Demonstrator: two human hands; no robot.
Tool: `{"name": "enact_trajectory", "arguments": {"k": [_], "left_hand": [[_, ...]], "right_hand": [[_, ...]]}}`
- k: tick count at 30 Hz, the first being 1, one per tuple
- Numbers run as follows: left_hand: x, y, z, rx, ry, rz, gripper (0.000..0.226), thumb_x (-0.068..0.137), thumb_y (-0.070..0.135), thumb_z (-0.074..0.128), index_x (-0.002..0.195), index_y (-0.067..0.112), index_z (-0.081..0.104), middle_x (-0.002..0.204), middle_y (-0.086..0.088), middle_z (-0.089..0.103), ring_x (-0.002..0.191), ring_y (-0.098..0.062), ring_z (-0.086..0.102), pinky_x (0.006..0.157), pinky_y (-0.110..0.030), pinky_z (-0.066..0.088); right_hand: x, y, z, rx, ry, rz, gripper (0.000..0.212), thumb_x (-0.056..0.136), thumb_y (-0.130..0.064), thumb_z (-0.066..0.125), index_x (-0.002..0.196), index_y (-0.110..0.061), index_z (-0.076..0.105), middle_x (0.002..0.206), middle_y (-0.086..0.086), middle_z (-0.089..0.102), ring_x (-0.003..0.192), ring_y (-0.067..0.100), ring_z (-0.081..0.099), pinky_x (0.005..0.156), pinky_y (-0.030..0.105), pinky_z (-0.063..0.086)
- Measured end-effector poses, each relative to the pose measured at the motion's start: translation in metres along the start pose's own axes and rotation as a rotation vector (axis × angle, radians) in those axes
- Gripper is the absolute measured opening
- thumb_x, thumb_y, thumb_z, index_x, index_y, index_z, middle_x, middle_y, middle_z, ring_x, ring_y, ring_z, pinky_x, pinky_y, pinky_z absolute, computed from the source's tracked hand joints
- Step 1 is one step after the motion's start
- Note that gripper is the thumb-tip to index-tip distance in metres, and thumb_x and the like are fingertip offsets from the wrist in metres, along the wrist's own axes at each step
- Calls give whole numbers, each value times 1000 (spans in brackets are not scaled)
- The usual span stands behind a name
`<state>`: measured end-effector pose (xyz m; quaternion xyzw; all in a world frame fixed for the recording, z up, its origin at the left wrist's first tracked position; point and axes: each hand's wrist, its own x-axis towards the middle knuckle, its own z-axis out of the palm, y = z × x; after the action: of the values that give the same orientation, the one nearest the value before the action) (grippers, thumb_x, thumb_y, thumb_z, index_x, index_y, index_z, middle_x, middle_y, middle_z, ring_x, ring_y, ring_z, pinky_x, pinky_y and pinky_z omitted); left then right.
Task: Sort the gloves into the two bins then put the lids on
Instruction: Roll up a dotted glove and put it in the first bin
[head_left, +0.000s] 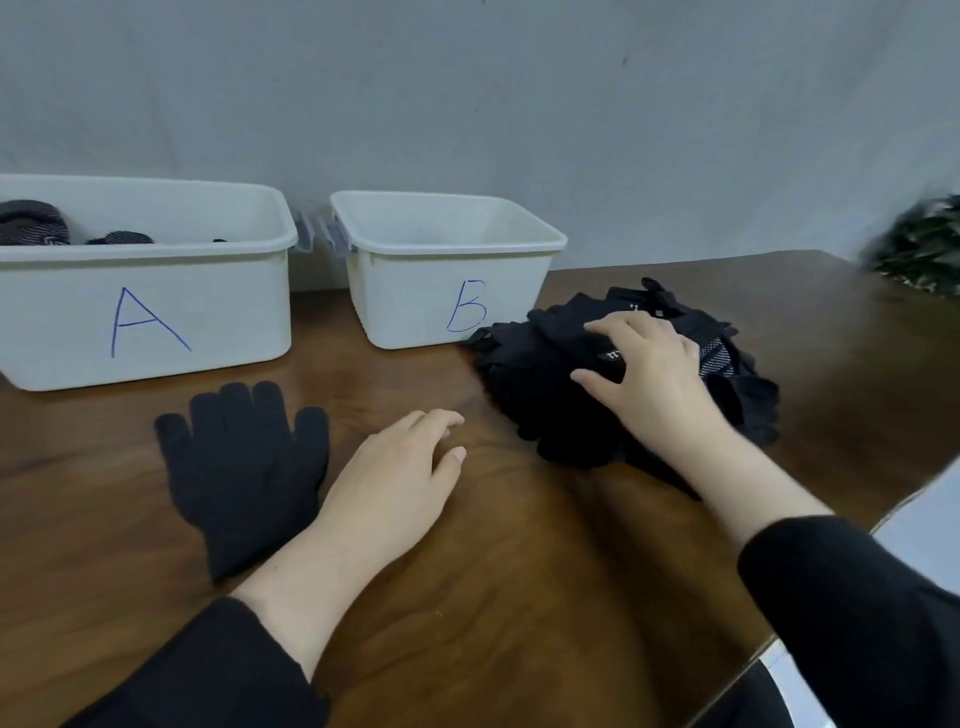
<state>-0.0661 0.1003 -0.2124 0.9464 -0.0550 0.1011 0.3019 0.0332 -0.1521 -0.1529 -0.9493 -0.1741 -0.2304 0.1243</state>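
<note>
My right hand lay on top of the pile of black gloves in the middle right of the frame. Its fingers were spread and bent a little, and the fingertips pressed down on the cloth. I could not tell if the thumb and fingers had pinched a glove or only touched the pile. My left hand sat low in the middle of the frame, on the brown table. It was loose, with the fingers softly curled, and it held nothing.

Just beside my left hand, toward the left of the frame, one black knit glove lay flat on the table with its fingers pointing at the bins. My left wrist covered a bit of its cuff.

The pile looked soft and messy. One glove in it had a gray dotted patch, and one had small white letters.

At the upper left stood the white bin marked A, with some dark striped gloves inside. Next to it, in the upper middle, stood the white bin marked B. The pile touched its lower right corner. I could not see the bottom of that bin.
</note>
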Motion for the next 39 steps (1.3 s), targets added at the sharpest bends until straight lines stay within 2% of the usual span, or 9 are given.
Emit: {"name": "enact_trajectory", "arguments": {"k": [3, 8, 13, 17, 24, 28, 33, 36, 39], "left_hand": [[1, 1, -2, 9, -9, -8, 38, 102, 43, 43, 140, 38, 44, 129, 21, 52, 117, -7, 52, 97, -31, 48], [-4, 8, -11, 97, 8, 31, 41, 104, 42, 38, 143, 34, 44, 138, 17, 50, 123, -11, 49, 104, -29, 39], [-2, -10, -41, 228, 142, 33, 41, 104, 44, 39, 140, 31, 52, 139, 13, 55, 126, -10, 50, 110, -31, 32], [-13, -45, -50, 322, -78, 29, 40, 102, 49, 39, 139, 39, 51, 144, 19, 47, 133, -4, 41, 116, -33, 21], [-27, -66, -57, 419, -105, -81, 44, 106, 30, 31, 149, 39, 39, 154, 15, 32, 142, -8, 27, 121, -41, 14], [-39, -83, -72, 441, -75, -156, 44, 107, 30, 30, 149, 37, 39, 155, 12, 32, 144, -12, 27, 121, -47, 15], [-46, -90, -82, 400, 102, -153, 39, 104, 40, 38, 141, 35, 51, 141, 16, 49, 134, -8, 40, 118, -38, 19], [-45, -84, -85, 378, 250, -119, 34, 102, 34, 46, 132, 29, 60, 131, 13, 59, 122, -11, 51, 110, -35, 29], [-44, -82, -85, 363, 296, -83, 32, 100, 31, 49, 128, 28, 63, 126, 11, 62, 118, -12, 54, 104, -35, 35]], "right_hand": [[11, 18, -4, -177, -200, -14, 49, 89, -47, 70, 134, -30, 60, 141, -9, 54, 137, 19, 42, 117, 53, 18], [24, 17, -9, -41, -33, 15, 22, 100, -35, 57, 114, -24, 71, 121, -5, 70, 118, 24, 59, 111, 50, 34], [34, -16, -54, 300, 258, 83, 23, 104, -29, 52, 109, -17, 70, 102, -3, 68, 99, 16, 58, 83, 23, 40], [46, -45, -82, 417, 206, 110, 21, 104, -32, 50, 94, -23, 66, 74, -11, 60, 71, 2, 50, 55, 5, 34], [51, -80, -62, 950, 6, 324, 56, 87, -52, 62, 95, 4, 62, 82, 8, 59, 78, 22, 58, 70, 40, 45], [33, -112, -33, 1202, -134, 406, 27, 99, -29, 59, 97, -7, 74, 98, 14, 76, 93, 30, 73, 78, 45, 56], [18, -146, 0, 1550, -158, 611, 20, 101, -19, 57, 109, -8, 71, 103, 8, 76, 95, 26, 73, 75, 39, 60], [-10, -144, 37, 1126, -168, 571, 32, 95, -46, 60, 91, -16, 69, 88, -1, 73, 86, 22, 72, 78, 50, 62], [-41, -135, 57, 517, -171, 266, 28, 95, -55, 55, 97, -29, 65, 92, -12, 64, 88, 10, 63, 77, 32, 52]]}}
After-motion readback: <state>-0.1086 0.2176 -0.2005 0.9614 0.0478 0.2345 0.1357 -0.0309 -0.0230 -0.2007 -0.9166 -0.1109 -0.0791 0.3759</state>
